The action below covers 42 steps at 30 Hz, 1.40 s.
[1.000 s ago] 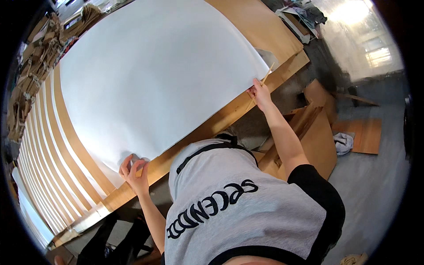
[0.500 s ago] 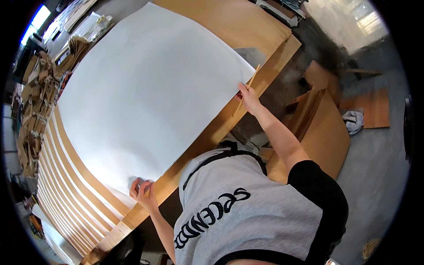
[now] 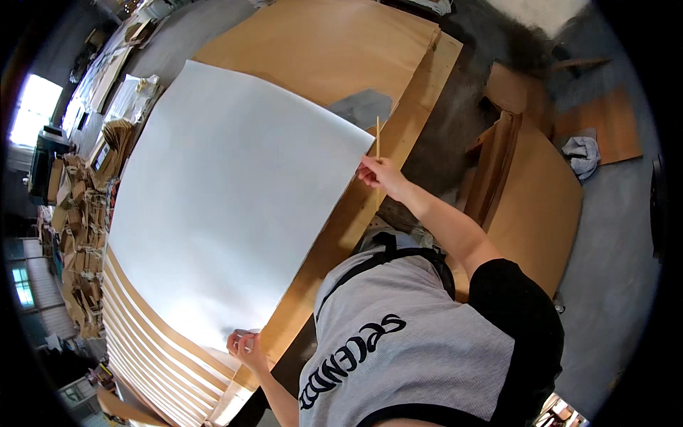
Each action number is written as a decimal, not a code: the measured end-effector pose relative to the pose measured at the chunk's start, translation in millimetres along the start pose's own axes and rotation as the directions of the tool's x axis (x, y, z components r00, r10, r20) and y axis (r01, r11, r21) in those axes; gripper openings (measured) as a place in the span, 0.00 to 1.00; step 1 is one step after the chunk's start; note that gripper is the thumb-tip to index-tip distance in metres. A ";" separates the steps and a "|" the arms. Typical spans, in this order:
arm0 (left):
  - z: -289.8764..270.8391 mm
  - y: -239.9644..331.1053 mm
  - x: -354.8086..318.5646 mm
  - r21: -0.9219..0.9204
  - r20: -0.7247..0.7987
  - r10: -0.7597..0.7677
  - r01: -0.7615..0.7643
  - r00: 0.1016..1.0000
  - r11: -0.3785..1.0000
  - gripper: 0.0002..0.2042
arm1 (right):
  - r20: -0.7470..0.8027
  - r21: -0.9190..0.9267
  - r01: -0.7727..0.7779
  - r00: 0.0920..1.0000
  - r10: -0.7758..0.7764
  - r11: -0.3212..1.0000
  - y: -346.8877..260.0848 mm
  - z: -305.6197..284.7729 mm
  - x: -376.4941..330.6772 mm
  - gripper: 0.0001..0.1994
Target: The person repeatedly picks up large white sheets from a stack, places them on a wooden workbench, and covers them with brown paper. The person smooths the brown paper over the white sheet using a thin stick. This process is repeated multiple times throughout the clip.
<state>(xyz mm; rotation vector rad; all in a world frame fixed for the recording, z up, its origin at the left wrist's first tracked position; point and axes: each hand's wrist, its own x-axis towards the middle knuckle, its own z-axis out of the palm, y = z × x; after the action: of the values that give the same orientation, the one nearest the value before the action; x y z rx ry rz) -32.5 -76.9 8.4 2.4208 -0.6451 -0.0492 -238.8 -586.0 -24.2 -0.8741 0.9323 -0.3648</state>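
A large white sheet [image 3: 235,192] lies across the worktable, curving slightly at its far edge. My right hand [image 3: 382,176] is closed around a thin yellowish stick [image 3: 378,139], its fingertips at the sheet's near right corner. Whether they also pinch the sheet is unclear. My left hand [image 3: 247,349] sits at the sheet's near left corner with bent fingers; a small greyish thing shows by the fingertips, too indistinct to name. Left of the sheet, brown and white bands [image 3: 163,334] run side by side like staggered sheet edges.
Brown sheeting [image 3: 320,43] covers the table's far end, with a grey piece [image 3: 363,108] on it. A wooden edge [image 3: 420,107] runs along my side. Large brown boards [image 3: 537,206] stand at right, near a grey cloth [image 3: 582,154]. Cardboard piles [image 3: 85,249] line the left.
The whole view has shifted and turned a little. The stick has swung from slanting to nearly upright in my right hand. Both hands stay at the sheet's near corners.
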 end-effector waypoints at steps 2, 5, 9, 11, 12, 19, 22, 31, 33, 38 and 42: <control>-3.4 -0.3 0.3 0.099 0.025 0.051 -0.053 0.998 0.994 0.09 | -0.146 -0.075 0.150 0.976 -0.159 0.986 -11.2 -27.1 10.4 0.15; 4.3 56.5 17.4 0.209 -0.049 0.128 -0.115 0.991 0.971 0.11 | -0.367 -0.256 0.304 0.848 -0.383 0.918 -35.9 -77.2 38.3 0.13; 54.4 150.6 61.1 0.228 -0.044 0.212 -0.197 0.976 0.953 0.14 | -0.229 -0.665 0.382 0.714 -0.662 0.642 -81.4 -97.4 76.7 0.18; 85.5 180.4 82.9 -0.164 -0.049 0.058 -0.066 0.997 0.984 0.14 | -0.114 -0.851 0.302 0.692 -0.713 0.429 -110.6 -83.7 77.2 0.24; 94.9 191.0 96.1 -0.176 -0.039 0.104 -0.109 0.994 0.978 0.14 | -0.080 -0.836 0.279 0.789 -0.609 0.472 -122.0 -78.0 75.6 0.29; 139.6 221.2 134.5 0.294 -0.117 0.320 -0.275 0.940 0.916 0.15 | 0.076 -0.898 0.250 0.899 -0.432 0.361 -110.3 -62.1 78.2 0.36; 159.9 233.1 144.1 0.376 -0.149 0.347 -0.272 0.926 0.886 0.15 | 0.072 -0.858 0.251 0.922 -0.380 0.448 -120.2 -78.6 85.2 0.31; 170.2 233.5 141.4 0.438 -0.176 0.372 -0.266 0.911 0.859 0.14 | -0.221 -0.015 0.153 0.963 -0.152 0.988 -139.6 -204.8 69.8 0.08; 170.6 230.2 139.0 0.421 -0.175 0.355 -0.256 0.919 0.870 0.14 | -0.375 0.044 0.213 0.909 -0.182 0.976 -128.3 -252.0 41.7 0.09; 169.7 228.2 145.4 0.355 -0.148 0.325 -0.256 0.934 0.899 0.14 | -0.520 0.244 0.246 0.850 -0.088 0.938 -76.7 -335.3 -53.9 0.12; 167.9 218.4 146.4 0.346 -0.187 0.361 -0.283 0.914 0.895 0.14 | -0.418 0.064 0.125 0.904 -0.088 0.990 -39.8 -324.0 -79.2 0.11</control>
<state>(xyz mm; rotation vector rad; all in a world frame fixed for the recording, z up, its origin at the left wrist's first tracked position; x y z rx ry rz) -30.6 -388.7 18.2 2.5202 -0.9927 0.5240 -545.7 -721.0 -46.0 -0.7798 1.2525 -0.7021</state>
